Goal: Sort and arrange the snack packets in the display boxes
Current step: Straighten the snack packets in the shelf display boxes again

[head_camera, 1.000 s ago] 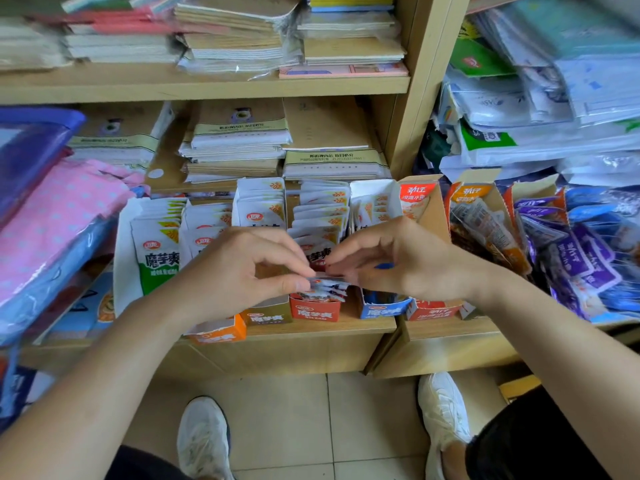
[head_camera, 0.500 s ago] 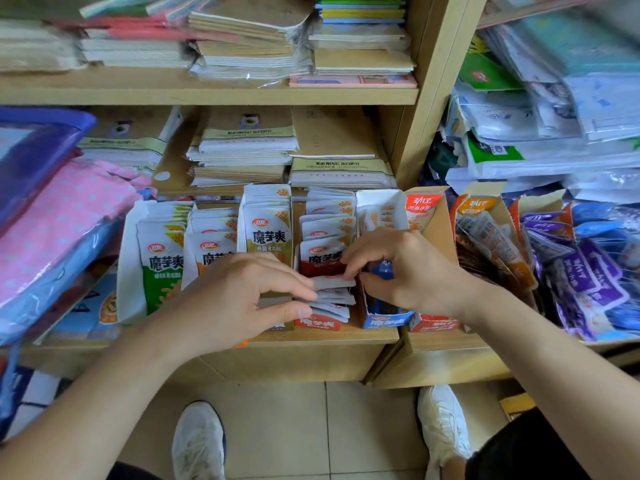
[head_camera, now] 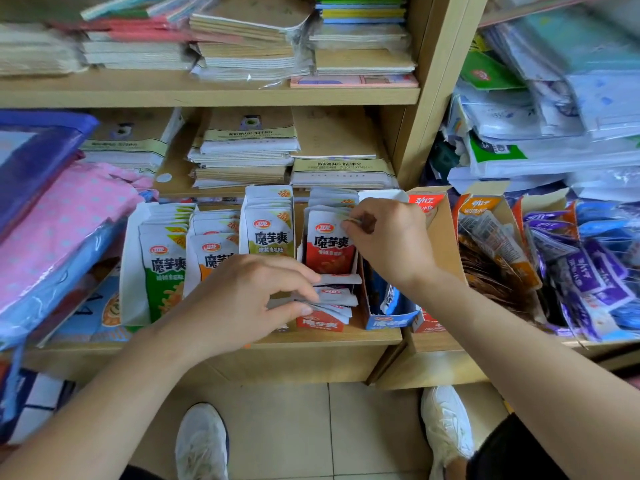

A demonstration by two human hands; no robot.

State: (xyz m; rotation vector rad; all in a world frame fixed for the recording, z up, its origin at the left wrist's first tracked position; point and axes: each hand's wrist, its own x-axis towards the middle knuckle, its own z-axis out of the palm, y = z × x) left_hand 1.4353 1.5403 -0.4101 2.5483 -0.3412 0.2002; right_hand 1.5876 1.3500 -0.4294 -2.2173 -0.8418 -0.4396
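My left hand (head_camera: 242,299) pinches fallen packets (head_camera: 337,296) in the red box (head_camera: 320,323) at the front edge of the shelf (head_camera: 311,341); my right hand (head_camera: 388,237) pinches the upright packet (head_camera: 329,247). I'd hold that back, standing the fallen ones squarely.

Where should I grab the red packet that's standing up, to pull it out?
Pinch its top edge, coming from above. The red packet stands upright, packets behind it and flat ones in front, so only its top is free. The right hand pinches its top corner.
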